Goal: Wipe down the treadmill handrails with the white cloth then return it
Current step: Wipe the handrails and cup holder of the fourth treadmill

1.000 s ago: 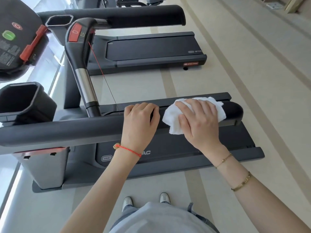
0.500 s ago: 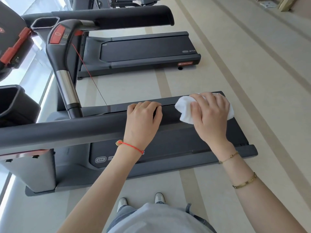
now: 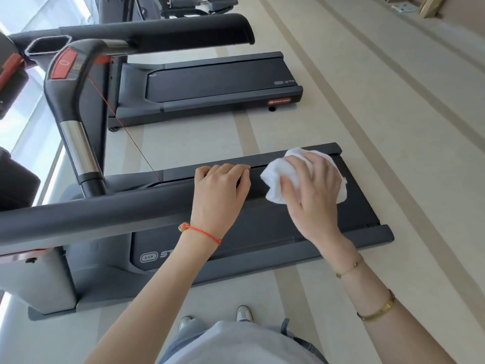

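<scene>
White cloth: bunched, pressed under the right hand at the far right end of the near handrail; fingers curl over it, holding it against the rail.
Left hand: fingers curled over the same rail, just left of the cloth, gripping it; red cord bracelet at the wrist.
Right wrist: two gold bracelets.
Progress, as judged: wiping under way at the near rail's end. The far handrail has no cloth on it; whether it is already wiped cannot be told. Return of the cloth not yet done.
Markings: deck cover shows an arrow logo and "ST", the rest hidden by the arm; the neighbouring treadmill carries a red badge, too small to read.
</scene>
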